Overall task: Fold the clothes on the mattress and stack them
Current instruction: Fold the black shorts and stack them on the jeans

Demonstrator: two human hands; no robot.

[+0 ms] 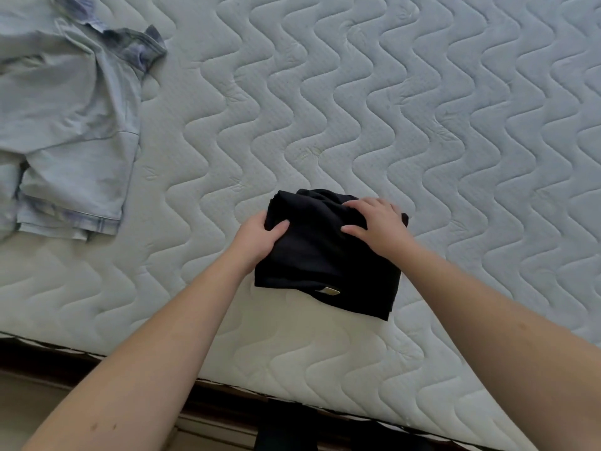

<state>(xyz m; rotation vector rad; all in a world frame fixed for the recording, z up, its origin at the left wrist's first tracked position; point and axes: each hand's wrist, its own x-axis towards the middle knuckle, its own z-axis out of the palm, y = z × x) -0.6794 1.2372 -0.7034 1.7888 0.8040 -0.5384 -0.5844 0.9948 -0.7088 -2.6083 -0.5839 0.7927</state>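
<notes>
Both forearms are bare to the frame's lower edge, with no sleeve, watch or ring showing, and the left hand (pixel 257 237) and right hand (pixel 374 224) are ungloved, nails short.

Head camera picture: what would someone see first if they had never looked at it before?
First, the black folded garment near the mattress's front edge, dark against the pale quilting. The left hand grips its left side, and the right hand presses flat on top. Far left lies a crumpled light blue shirt.
</notes>
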